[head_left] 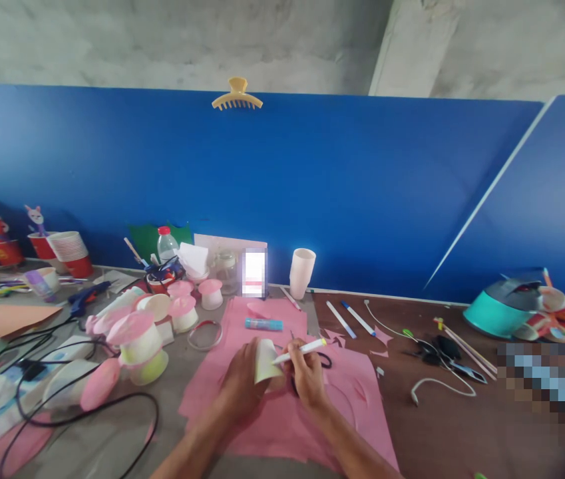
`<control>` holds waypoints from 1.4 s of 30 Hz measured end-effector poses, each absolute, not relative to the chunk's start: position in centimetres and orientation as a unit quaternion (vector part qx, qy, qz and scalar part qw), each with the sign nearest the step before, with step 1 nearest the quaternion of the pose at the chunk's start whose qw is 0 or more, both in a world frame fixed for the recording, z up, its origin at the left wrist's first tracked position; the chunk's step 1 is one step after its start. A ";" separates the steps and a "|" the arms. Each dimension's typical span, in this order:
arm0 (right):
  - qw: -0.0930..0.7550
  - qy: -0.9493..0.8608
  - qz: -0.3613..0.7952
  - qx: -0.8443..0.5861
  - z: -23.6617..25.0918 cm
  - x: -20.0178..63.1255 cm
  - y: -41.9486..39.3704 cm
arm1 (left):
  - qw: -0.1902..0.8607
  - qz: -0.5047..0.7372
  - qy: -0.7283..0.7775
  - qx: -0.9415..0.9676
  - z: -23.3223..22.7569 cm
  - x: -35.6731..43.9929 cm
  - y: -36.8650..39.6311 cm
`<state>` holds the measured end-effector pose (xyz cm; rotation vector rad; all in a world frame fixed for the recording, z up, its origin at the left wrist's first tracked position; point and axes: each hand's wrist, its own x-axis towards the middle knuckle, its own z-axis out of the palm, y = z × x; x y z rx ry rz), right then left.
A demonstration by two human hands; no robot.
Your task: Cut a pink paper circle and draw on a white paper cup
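Fingers of the left hand (242, 386) wrap closed around a small pale yellow paper cup (265, 361), tipped on its side so its wall faces the white marker pen (300, 350) pinched shut in the right hand (308, 379), tip touching the cup. Both work just above a sheet of pink craft paper (282, 412) on the brown table (462, 426). Beyond lie a blue glue stick (263, 324), finished pink-topped cups (140, 339) and a stack of white cups (302, 271) against the blue partition (362, 186).

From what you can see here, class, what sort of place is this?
Probably a craft worktable: pink paper under the hands, decorated paper cups at left, a glue stick behind, and a blue partition at the back.
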<state>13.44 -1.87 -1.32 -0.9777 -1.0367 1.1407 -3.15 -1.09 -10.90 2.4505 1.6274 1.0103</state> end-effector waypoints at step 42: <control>0.593 -0.468 0.514 -0.406 -2.2 13.6 -1.4 | 0.000 0.338 0.508 0.792 -10.5 -3.0 -1.2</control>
